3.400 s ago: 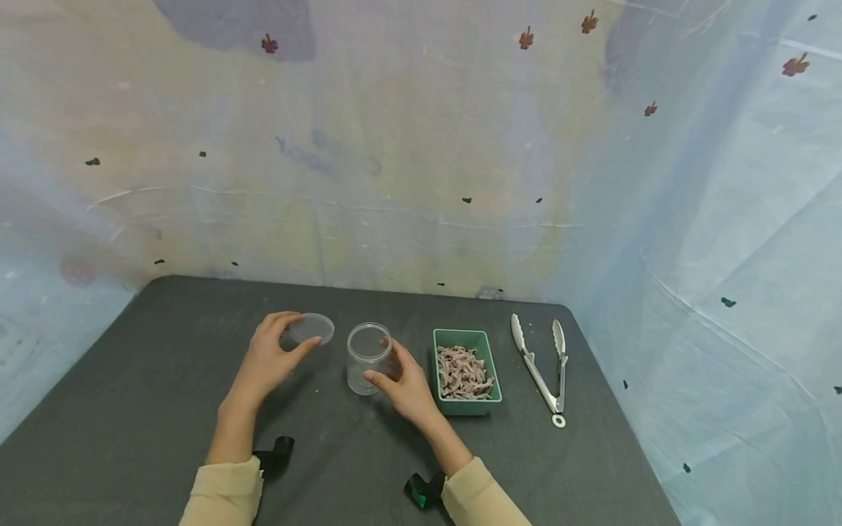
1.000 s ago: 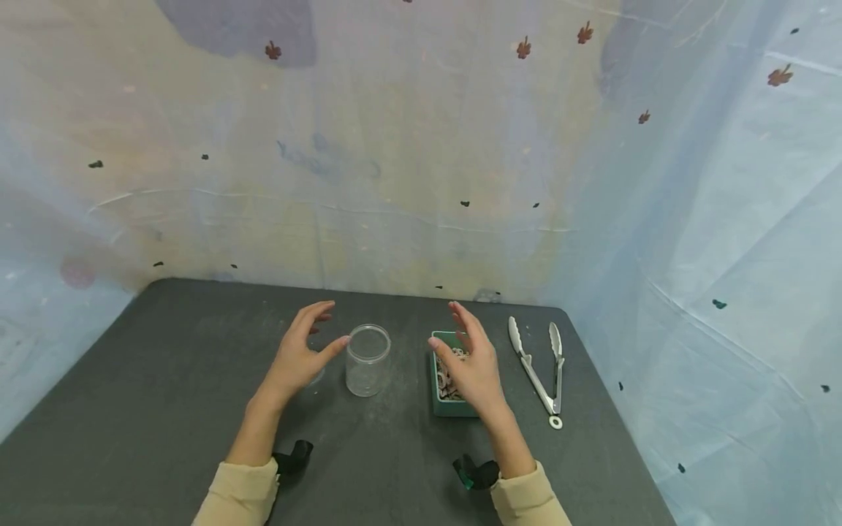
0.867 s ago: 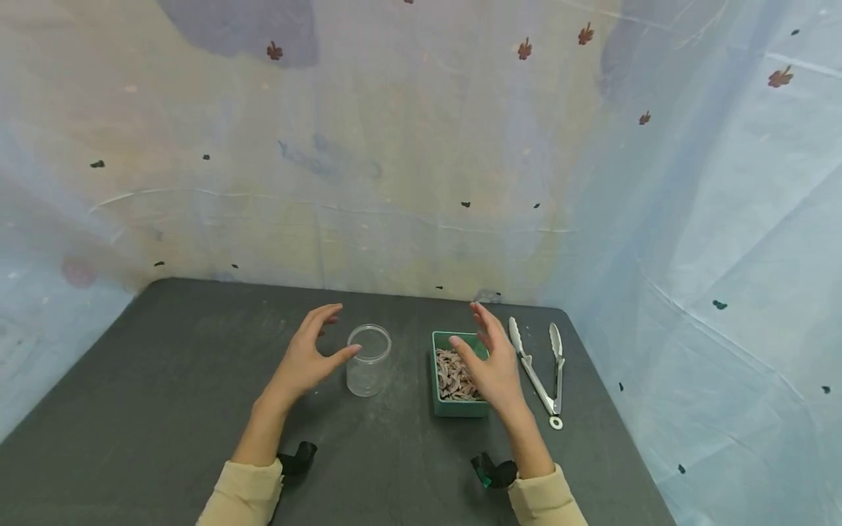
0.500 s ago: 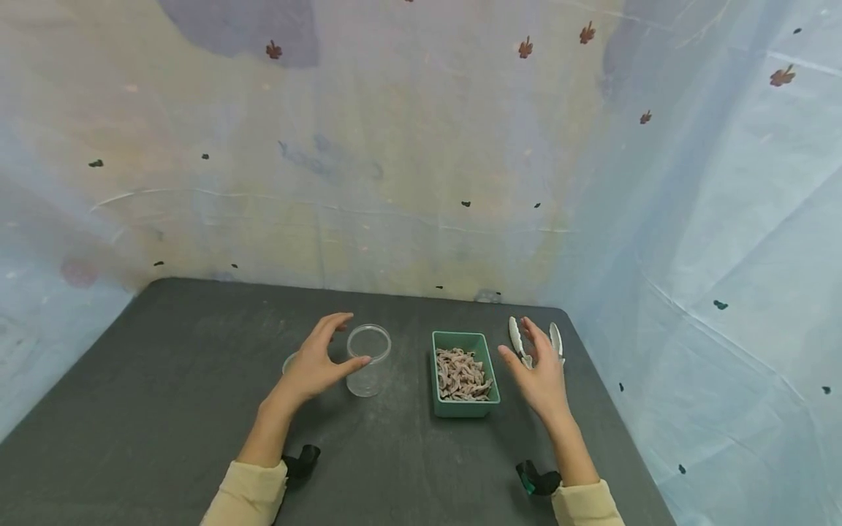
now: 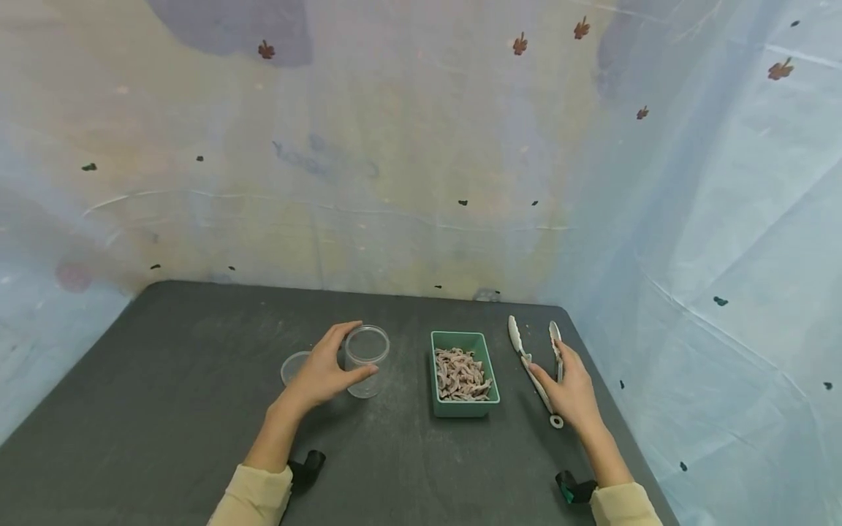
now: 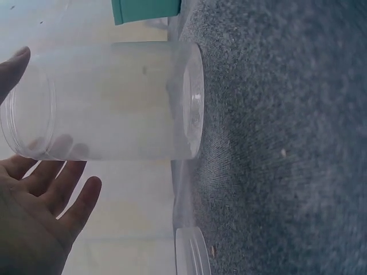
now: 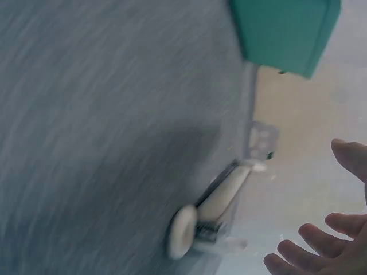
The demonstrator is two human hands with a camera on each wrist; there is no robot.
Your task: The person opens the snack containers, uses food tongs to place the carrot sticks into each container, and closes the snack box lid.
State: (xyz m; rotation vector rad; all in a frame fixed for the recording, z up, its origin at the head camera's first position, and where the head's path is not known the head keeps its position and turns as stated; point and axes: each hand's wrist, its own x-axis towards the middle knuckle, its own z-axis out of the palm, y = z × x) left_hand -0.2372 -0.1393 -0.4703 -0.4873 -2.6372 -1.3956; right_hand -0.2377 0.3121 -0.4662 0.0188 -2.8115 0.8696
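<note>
My left hand [image 5: 324, 372] is curved around the upper part of a clear plastic jar [image 5: 368, 358] that stands upright without its lid. In the left wrist view, the thumb is near the rim and fingertips show through the wall of the jar [image 6: 120, 100]; firm contact is not visible. A round clear lid [image 5: 291, 365] lies on the table left of the jar, partly behind the hand. My right hand [image 5: 574, 387] hovers over metal tongs [image 5: 536, 380], thumb and fingers spread on either side. The tongs lie spread, their ring end towards me.
A green rectangular tub [image 5: 463, 409] with grey-brown shredded strips [image 5: 460, 374] stands between jar and tongs. The dark table [image 5: 401, 467] ends at a patterned plastic sheet [image 5: 395, 183] behind and to the right.
The lid was put down on the table and released. My right hand let go of the jar and travelled right, past the tub, to the tongs. My left hand moved right, around the jar.
</note>
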